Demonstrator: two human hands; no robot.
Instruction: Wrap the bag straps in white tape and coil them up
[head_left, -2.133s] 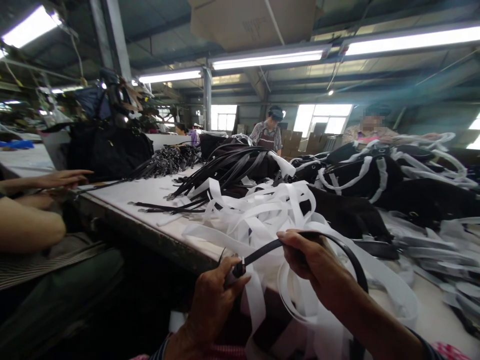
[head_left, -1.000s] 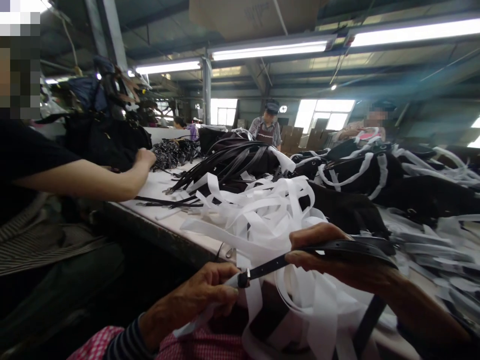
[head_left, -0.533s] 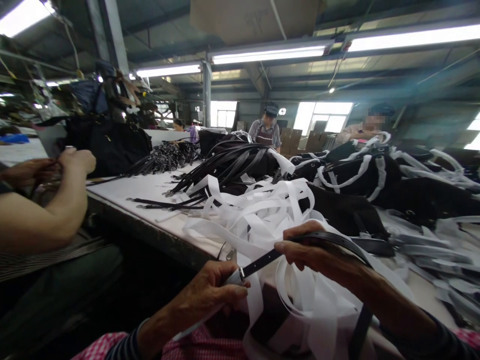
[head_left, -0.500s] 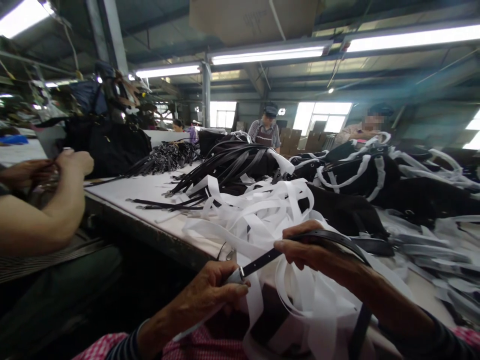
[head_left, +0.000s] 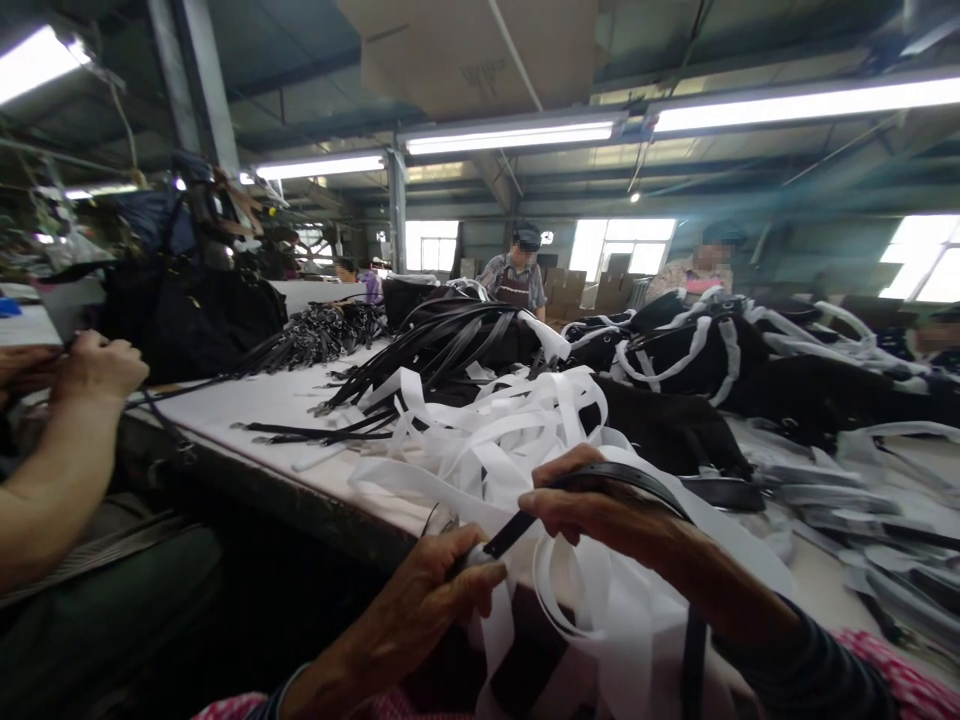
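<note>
A thin black strap (head_left: 517, 528) runs between both my hands at the table's near edge. My left hand (head_left: 439, 590) pinches the strap's end, where a white wrapping strip comes off it. My right hand (head_left: 592, 505) grips the strap further along, and the rest arcs over my wrist and hangs down. Just beyond my hands lies a heap of loose white strips (head_left: 517, 430).
The white table (head_left: 247, 400) carries a fan of black straps (head_left: 442, 345), black bags with white-wrapped handles (head_left: 697, 355) and more strips at right. A co-worker's hands (head_left: 82, 365) work at the left edge. Two people stand at the far end.
My hands have drawn closer together along the black strap, so less of it shows between them. The co-worker's arm at left, reaching over the table a second ago, has pulled back to the edge.
</note>
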